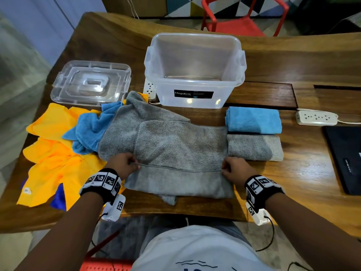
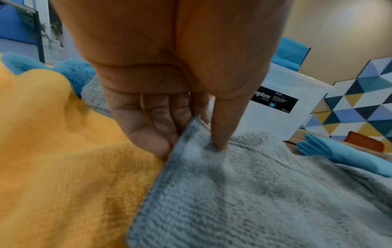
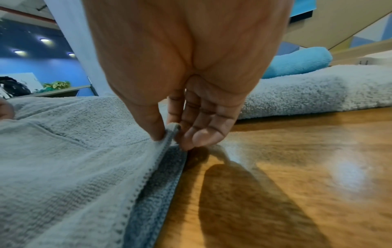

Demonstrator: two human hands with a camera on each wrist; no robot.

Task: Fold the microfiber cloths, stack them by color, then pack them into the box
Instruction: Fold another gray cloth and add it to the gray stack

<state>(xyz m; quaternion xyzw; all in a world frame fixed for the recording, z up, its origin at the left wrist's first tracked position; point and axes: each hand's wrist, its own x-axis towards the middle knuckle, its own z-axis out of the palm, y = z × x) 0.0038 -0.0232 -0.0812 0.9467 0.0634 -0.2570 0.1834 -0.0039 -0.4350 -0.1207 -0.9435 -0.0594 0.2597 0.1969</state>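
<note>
A grey microfiber cloth [image 1: 175, 149] lies spread on the wooden table [image 1: 293, 173] in front of me. My left hand [image 1: 134, 163] pinches its left corner between thumb and fingers [image 2: 161, 130], and my right hand [image 1: 224, 169] pinches the right corner [image 3: 169, 132]; a taut hemmed edge runs between them. A folded blue cloth [image 1: 254, 120] and a folded grey cloth [image 1: 254, 146] lie to the right. Unfolded yellow cloths [image 1: 50, 153] and a crumpled blue cloth [image 1: 89, 130] sit in a heap at the left. The clear plastic box [image 1: 195, 75] stands open behind.
The box's clear lid [image 1: 90, 83] lies at the back left. A white power strip [image 1: 316, 118] and a dark laptop [image 1: 347, 159] are at the right. Another power strip [image 1: 149, 89] stands beside the box. A red chair [image 1: 244, 16] is behind the table.
</note>
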